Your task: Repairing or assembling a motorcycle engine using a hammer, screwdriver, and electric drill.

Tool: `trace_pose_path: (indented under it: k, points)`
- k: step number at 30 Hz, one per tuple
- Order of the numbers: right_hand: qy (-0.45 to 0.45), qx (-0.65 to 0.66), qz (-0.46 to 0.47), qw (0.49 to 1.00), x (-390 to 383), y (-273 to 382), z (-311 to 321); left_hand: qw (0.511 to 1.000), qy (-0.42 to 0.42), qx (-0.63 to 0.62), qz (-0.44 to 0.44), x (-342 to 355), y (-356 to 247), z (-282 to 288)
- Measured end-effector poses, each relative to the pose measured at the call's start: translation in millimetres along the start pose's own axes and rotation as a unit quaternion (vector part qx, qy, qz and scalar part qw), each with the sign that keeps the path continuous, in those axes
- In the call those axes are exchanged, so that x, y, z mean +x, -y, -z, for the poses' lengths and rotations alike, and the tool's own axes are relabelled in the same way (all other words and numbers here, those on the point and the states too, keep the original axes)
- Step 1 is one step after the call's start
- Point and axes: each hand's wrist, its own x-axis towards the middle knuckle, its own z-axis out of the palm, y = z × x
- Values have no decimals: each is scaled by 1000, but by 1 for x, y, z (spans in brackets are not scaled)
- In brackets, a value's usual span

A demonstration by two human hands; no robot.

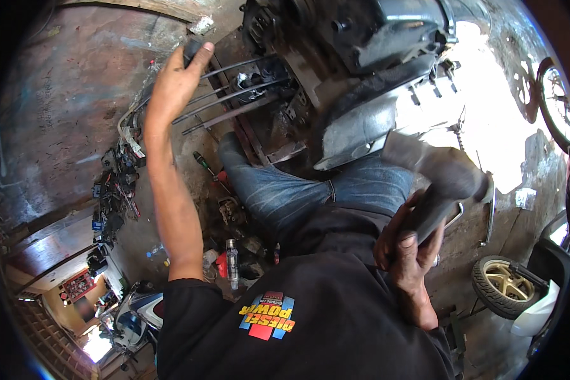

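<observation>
Your right hand (410,248) grips the hammer (448,178); your left hand (176,83) pinches a dark piece (192,50), perhaps a block. Keep the left well clear of any swing.

Worn brown wall (63,107) | grimy grey floor (513,231) | bright sunlit patch (491,114)

- Black shirt (354,316): bold yellow lettering (267,316), readable, across red and blue blocks on the chest.
- Dark red block (273,296) of that print: smaller lettering.
- Brown board (101,82) at left: faint handwritten marks (46,98), too dim to read.
</observation>
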Motion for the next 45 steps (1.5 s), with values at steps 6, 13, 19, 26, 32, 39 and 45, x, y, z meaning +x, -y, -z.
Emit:
trace_pose_path:
  k: [6,13,19,26,32,39,45]
  points:
    - [-64,-104,-115,986,-36,-32,56,978,-181,-17,-100,-8,-14,2]
    - [-217,-135,-112,960,-15,-37,83,856,-200,-62,-472,-98,-45,15]
    - [-273,-137,-44,951,10,-29,90,839,38,-19,-543,-131,-57,-46]
    - [-285,-131,-2,950,8,-14,83,831,-5,-92,-548,-119,-53,-89]
    - [-249,-125,10,960,-2,-17,63,852,-115,-146,-490,-118,-61,-116]
    - [-216,-93,-36,971,-16,-24,44,856,-253,-215,-396,-120,-60,-130]
    - [-194,-105,-42,975,-17,-25,36,867,-168,-161,-440,-118,-50,-110]
